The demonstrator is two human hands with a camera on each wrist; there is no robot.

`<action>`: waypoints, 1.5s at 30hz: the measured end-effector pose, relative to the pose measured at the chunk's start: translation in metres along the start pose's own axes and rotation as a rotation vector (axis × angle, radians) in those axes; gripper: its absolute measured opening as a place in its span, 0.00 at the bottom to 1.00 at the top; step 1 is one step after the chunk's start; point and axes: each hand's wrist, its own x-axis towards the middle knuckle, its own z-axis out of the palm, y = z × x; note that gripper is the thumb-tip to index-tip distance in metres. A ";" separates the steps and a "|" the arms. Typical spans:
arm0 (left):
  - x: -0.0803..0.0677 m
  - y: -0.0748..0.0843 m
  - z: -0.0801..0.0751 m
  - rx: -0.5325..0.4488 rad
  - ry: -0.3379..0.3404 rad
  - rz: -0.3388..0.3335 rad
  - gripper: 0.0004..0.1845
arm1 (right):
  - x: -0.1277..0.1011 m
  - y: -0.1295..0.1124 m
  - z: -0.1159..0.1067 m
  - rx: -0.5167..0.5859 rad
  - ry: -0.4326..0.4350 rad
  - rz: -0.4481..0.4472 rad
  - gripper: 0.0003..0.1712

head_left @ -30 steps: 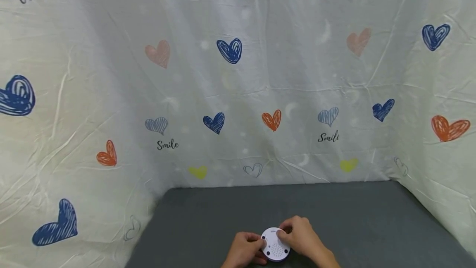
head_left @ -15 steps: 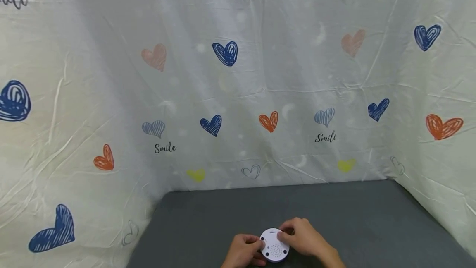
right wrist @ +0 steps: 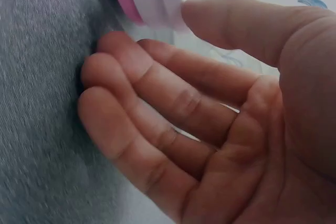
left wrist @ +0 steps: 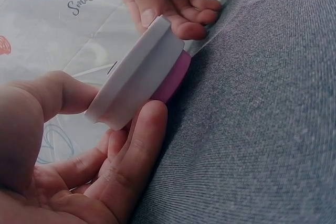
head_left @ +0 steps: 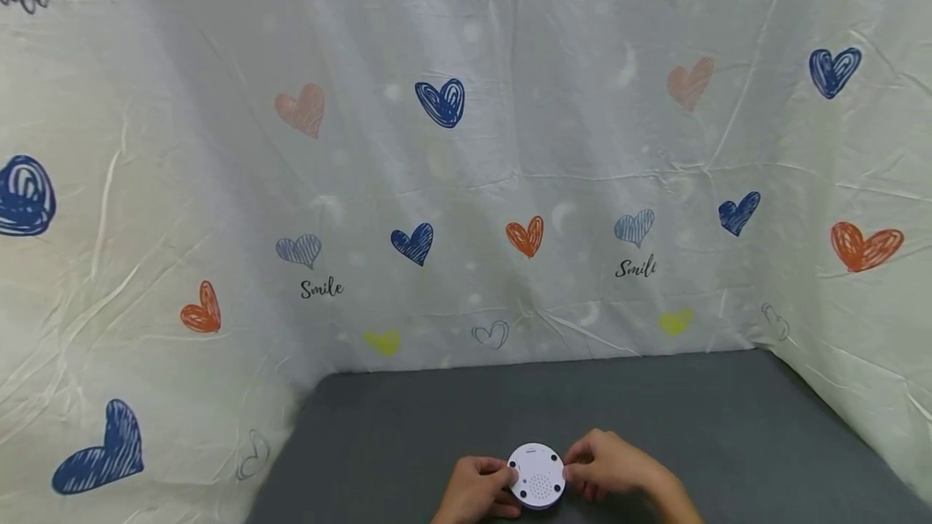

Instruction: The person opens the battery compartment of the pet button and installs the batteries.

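Note:
A round white device (head_left: 537,479) lies with its flat face up in the head view, showing black feet and a patch of small speaker-like holes. Its other side is pink, as the left wrist view shows, and faces the dark cloth. My left hand (head_left: 476,488) pinches the device's left edge, thumb (left wrist: 79,95) on the white face and fingers beneath. At the opposite edge is my right hand (head_left: 612,467). Its thumb tip (right wrist: 197,17) is right at the white rim, while the other fingers (right wrist: 152,103) hang loosely bent below, holding nothing.
A dark grey cloth surface (head_left: 408,419) lies under the hands. Behind it hangs a pale curtain (head_left: 568,144) printed with hearts and "Smile", which also closes off both sides.
My right hand has slid from the device's upper right face out to its right edge, and its grip has loosened. My left hand keeps its hold; the head view shifted slightly.

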 end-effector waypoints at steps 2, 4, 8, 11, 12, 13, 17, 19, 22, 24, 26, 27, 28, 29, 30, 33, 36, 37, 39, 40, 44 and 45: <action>0.000 -0.001 -0.001 -0.006 0.000 -0.005 0.15 | 0.002 0.000 0.002 0.016 -0.006 0.002 0.06; 0.001 -0.001 -0.001 -0.018 0.000 -0.009 0.15 | 0.004 -0.001 0.004 0.027 -0.005 0.001 0.07; 0.001 -0.003 -0.002 -0.064 -0.005 -0.010 0.16 | 0.007 -0.001 0.005 0.031 0.017 -0.007 0.07; 0.001 -0.003 -0.003 -0.092 -0.004 -0.007 0.16 | 0.008 -0.001 0.006 0.033 0.041 -0.018 0.07; 0.001 -0.002 -0.003 -0.098 -0.002 -0.006 0.16 | 0.008 -0.001 0.006 0.034 0.050 -0.023 0.07; 0.001 -0.002 -0.003 -0.104 0.003 -0.004 0.16 | 0.009 0.000 0.007 0.033 0.060 -0.024 0.07; 0.000 -0.001 -0.002 -0.124 0.028 0.006 0.18 | 0.010 0.000 0.007 0.048 0.094 -0.032 0.06; 0.000 -0.001 -0.002 -0.131 0.037 0.023 0.19 | 0.011 0.000 0.007 0.063 0.109 -0.036 0.07; 0.001 -0.002 -0.002 -0.139 0.043 0.061 0.20 | 0.011 -0.001 0.007 0.078 0.129 -0.048 0.07; 0.002 -0.003 -0.002 -0.153 0.042 0.089 0.21 | 0.011 -0.002 0.007 0.089 0.142 -0.053 0.07; 0.004 -0.003 -0.002 -0.181 0.040 0.114 0.21 | 0.011 -0.004 0.007 0.111 0.152 -0.051 0.07; 0.005 -0.003 -0.002 -0.197 0.039 0.126 0.21 | 0.011 -0.005 0.007 0.128 0.158 -0.046 0.07; 0.005 -0.003 -0.001 -0.217 0.040 0.135 0.20 | 0.011 -0.006 0.007 0.148 0.163 -0.042 0.08; 0.006 -0.003 -0.001 -0.231 0.045 0.142 0.20 | 0.011 -0.007 0.007 0.169 0.168 -0.037 0.08; 0.007 -0.002 -0.001 -0.245 0.051 0.147 0.20 | 0.011 -0.008 0.007 0.191 0.173 -0.031 0.08; 0.008 -0.001 0.000 -0.248 0.087 0.162 0.20 | 0.013 -0.010 0.007 0.231 0.193 -0.020 0.12; 0.008 0.001 0.000 -0.224 0.125 0.184 0.19 | 0.015 -0.011 0.009 0.228 0.228 -0.030 0.14; 0.008 0.002 0.001 -0.217 0.136 0.190 0.20 | 0.016 -0.011 0.009 0.221 0.244 -0.035 0.15; 0.007 0.003 0.001 -0.214 0.156 0.201 0.20 | 0.017 -0.011 0.010 0.202 0.274 -0.046 0.15; 0.008 0.003 0.001 -0.212 0.163 0.209 0.21 | 0.018 -0.011 0.010 0.193 0.288 -0.051 0.15; 0.008 0.001 0.002 -0.219 0.182 0.223 0.22 | 0.019 -0.012 0.011 0.170 0.328 -0.076 0.14; 0.009 0.001 0.003 -0.218 0.183 0.225 0.22 | 0.019 -0.013 0.011 0.169 0.337 -0.083 0.13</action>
